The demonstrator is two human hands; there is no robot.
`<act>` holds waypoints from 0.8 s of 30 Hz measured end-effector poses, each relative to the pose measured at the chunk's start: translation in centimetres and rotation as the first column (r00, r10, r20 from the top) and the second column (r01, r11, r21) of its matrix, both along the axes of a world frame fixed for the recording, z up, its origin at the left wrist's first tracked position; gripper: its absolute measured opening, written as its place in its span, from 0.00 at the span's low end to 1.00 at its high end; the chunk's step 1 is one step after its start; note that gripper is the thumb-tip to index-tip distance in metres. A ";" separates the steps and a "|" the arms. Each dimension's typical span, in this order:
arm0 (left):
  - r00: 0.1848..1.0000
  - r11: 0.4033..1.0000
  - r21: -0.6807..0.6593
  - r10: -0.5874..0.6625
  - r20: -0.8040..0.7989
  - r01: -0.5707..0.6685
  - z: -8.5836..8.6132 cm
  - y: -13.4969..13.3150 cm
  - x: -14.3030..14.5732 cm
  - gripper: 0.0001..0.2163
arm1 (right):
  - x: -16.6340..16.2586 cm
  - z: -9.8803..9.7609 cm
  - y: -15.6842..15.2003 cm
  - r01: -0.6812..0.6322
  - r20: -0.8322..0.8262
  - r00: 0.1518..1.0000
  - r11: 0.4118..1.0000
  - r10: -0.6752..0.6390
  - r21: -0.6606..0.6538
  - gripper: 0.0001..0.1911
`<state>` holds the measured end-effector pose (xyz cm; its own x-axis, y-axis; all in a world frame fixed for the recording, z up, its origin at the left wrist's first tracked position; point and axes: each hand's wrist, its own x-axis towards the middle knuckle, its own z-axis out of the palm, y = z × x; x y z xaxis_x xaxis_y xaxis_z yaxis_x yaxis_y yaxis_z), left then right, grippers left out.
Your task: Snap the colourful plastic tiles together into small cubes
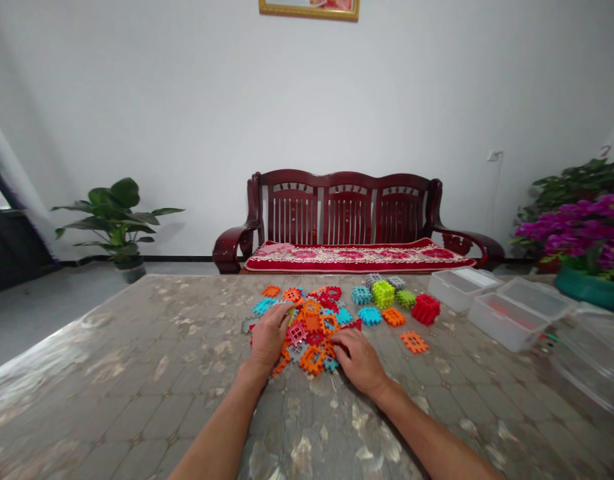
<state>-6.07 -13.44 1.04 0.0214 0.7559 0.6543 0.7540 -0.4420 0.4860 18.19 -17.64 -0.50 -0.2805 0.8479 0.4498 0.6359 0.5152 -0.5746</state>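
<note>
A heap of flat toothed plastic tiles (314, 325) in orange, red, blue and grey lies on the table (137, 373). My left hand (268, 335) rests on the heap's left side, fingers curled over the tiles. My right hand (357, 361) lies on the heap's near right edge, fingers bent down onto the pieces. Whether either hand grips a tile I cannot make out. Built cubes stand beyond the heap: a lime green cube (383, 293), a red cube (425, 309) and a grey cube (373, 281). A loose orange tile (414, 342) lies to the right.
Clear plastic boxes (507, 320) and lids (591, 353) stand on the table's right side. Behind the table are a dark wooden bench (349, 223), a green potted plant (117, 223) at left and purple flowers (579, 230) at right.
</note>
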 end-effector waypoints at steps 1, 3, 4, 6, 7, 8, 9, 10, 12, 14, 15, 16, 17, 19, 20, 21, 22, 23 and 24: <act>0.999 1.000 -0.012 -0.026 -0.038 0.026 0.0 -0.2 0.3 0.11 | 0.0 0.0 0.0 -0.001 0.000 1.000 1.000 0.001 0.001 0.12; 0.988 0.993 -0.055 -0.106 -0.115 0.100 0.1 -0.7 1.1 0.11 | 0.0 0.2 -0.1 -0.003 0.004 1.000 1.000 0.003 0.000 0.13; 0.978 0.986 -0.083 -0.154 -0.143 0.144 0.1 -1.0 1.5 0.11 | 0.0 0.3 -0.1 -0.004 0.005 1.000 1.000 0.004 -0.002 0.13; 0.957 0.966 -0.132 -0.241 -0.164 0.221 0.2 -1.4 2.2 0.11 | 0.0 0.4 -0.2 -0.006 0.008 1.000 1.000 0.006 -0.010 0.13; 0.949 0.956 -0.146 -0.275 -0.158 0.253 0.2 -1.5 2.5 0.12 | 0.0 0.5 -0.2 -0.007 0.008 1.000 1.000 0.007 -0.014 0.13; 0.944 0.949 -0.152 -0.299 -0.142 0.278 0.3 -1.6 2.6 0.12 | 0.0 0.5 -0.2 -0.006 0.008 1.000 1.000 0.006 -0.016 0.13; 0.942 0.944 -0.152 -0.313 -0.121 0.294 0.3 -1.6 2.7 0.12 | 0.0 0.5 -0.2 -0.007 0.007 1.000 1.000 0.007 -0.015 0.13; 0.945 0.943 -0.145 -0.314 -0.095 0.299 0.4 -1.5 2.7 0.12 | 0.0 0.5 -0.2 -0.009 0.008 1.000 1.000 0.009 -0.012 0.13; 0.962 0.957 -0.121 -0.271 -0.034 0.265 0.7 -1.1 2.1 0.13 | 0.0 0.3 -0.1 -0.007 0.008 1.000 1.000 0.007 -0.002 0.12; 0.988 0.984 -0.089 -0.149 0.038 0.152 1.3 -0.4 0.8 0.15 | 0.0 0.2 -0.1 -0.002 0.008 1.000 1.000 0.001 0.010 0.11; 0.996 0.995 -0.078 -0.063 0.069 0.068 1.6 -0.1 -0.1 0.16 | 0.0 0.1 -0.1 0.002 0.009 1.000 1.000 -0.002 0.016 0.11; 0.996 0.996 -0.081 0.035 0.087 -0.028 1.8 0.2 -1.0 0.17 | 0.0 0.1 -0.2 0.004 0.010 1.000 1.000 -0.005 0.022 0.11; 0.987 0.986 -0.105 0.142 0.081 -0.133 2.0 0.5 -2.1 0.17 | 0.0 0.1 -0.3 0.005 0.013 1.000 1.000 -0.006 0.028 0.11; 0.935 0.910 -0.223 0.352 -0.037 -0.351 2.2 0.8 -4.0 0.19 | 0.0 0.2 -0.5 0.013 0.022 1.000 0.999 -0.014 0.040 0.11; 0.897 0.848 -0.291 0.424 -0.128 -0.443 2.1 0.8 -4.9 0.20 | -0.1 0.3 -0.6 0.024 0.026 0.999 0.999 -0.025 0.047 0.11; 0.862 0.790 -0.343 0.464 -0.206 -0.507 1.8 0.7 -5.6 0.21 | -0.1 0.5 -0.7 0.039 0.032 0.999 0.998 -0.040 0.053 0.11; 0.836 0.745 -0.378 0.481 -0.264 -0.549 1.5 0.6 -6.1 0.22 | -0.2 0.7 -0.7 0.056 0.041 0.997 0.997 -0.058 0.058 0.12; 0.823 0.720 -0.399 0.483 -0.300 -0.568 1.1 0.4 -6.5 0.22 | -0.4 0.9 -0.8 0.072 0.056 0.996 0.996 -0.075 0.060 0.12; 0.820 0.712 -0.409 0.477 -0.316 -0.571 0.7 0.2 -6.7 0.22 | -0.6 1.2 -0.8 0.087 0.075 0.993 0.994 -0.092 0.060 0.12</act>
